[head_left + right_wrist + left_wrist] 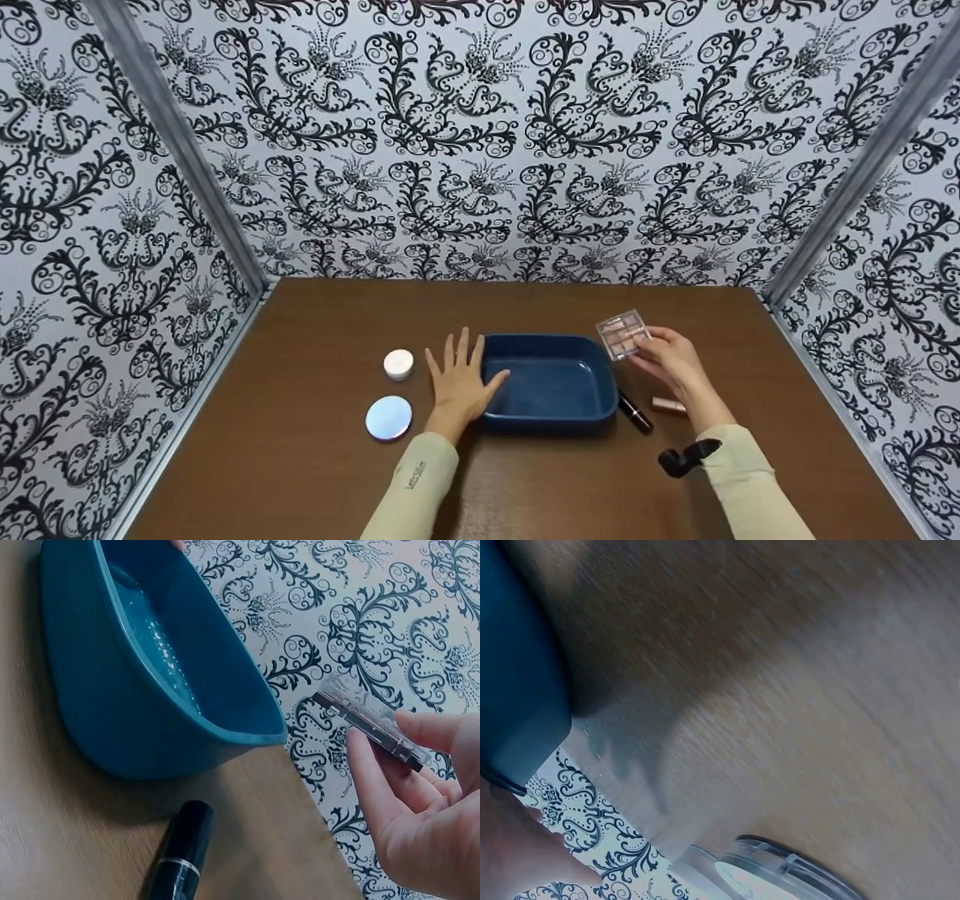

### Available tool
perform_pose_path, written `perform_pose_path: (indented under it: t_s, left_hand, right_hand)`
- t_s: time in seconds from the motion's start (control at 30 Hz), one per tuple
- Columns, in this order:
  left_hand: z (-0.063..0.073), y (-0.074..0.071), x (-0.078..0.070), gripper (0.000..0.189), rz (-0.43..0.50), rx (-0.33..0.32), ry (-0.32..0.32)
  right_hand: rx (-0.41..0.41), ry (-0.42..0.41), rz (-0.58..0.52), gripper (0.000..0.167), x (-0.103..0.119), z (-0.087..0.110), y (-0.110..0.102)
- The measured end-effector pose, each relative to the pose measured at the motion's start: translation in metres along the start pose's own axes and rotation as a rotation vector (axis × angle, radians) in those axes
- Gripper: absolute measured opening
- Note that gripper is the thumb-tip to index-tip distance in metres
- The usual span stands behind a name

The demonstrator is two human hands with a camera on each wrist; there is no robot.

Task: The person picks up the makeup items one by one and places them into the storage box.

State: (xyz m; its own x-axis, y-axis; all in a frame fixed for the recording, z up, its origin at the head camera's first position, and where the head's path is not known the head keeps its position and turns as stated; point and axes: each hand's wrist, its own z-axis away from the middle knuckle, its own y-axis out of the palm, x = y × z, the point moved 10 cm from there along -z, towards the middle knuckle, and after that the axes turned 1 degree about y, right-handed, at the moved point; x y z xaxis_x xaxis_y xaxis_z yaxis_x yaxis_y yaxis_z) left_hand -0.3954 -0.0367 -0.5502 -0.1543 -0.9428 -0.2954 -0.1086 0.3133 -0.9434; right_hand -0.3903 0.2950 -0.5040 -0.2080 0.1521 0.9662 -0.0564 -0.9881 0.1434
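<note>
Beside the blue rectangular tub (551, 388), the right hand (673, 361) pinches a clear square palette (621, 334), likely mid-carry, needing a leftward shift, the left hand (458, 388) spread.

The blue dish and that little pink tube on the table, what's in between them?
In the head view, a black tube lies between the blue dish and the pink tube.

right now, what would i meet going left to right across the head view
White jar, left hand, blue dish, clear square palette, right hand
</note>
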Motion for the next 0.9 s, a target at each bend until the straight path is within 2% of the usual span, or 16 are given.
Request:
perform_pose_path:
  t_s: [0.27, 0.5, 0.67, 0.9]
  left_hand:
    - [-0.001, 0.003, 0.001, 0.083, 0.013, 0.004, -0.005]
    - [-0.004, 0.006, 0.003, 0.083, -0.02, -0.036, 0.011]
    - [-0.004, 0.006, 0.003, 0.083, -0.035, -0.021, 0.006]
    - [-0.003, 0.006, 0.005, 0.083, -0.041, -0.001, -0.007]
  right_hand:
    - [0.017, 0.011, 0.036, 0.049, -0.003, -0.002, 0.008]
    - [0.031, 0.013, 0.025, 0.047, -0.006, -0.003, 0.016]
    - [0.044, 0.027, 0.031, 0.05, -0.009, -0.002, 0.022]
    - [0.065, 0.051, 0.005, 0.022, -0.012, 0.002, 0.03]
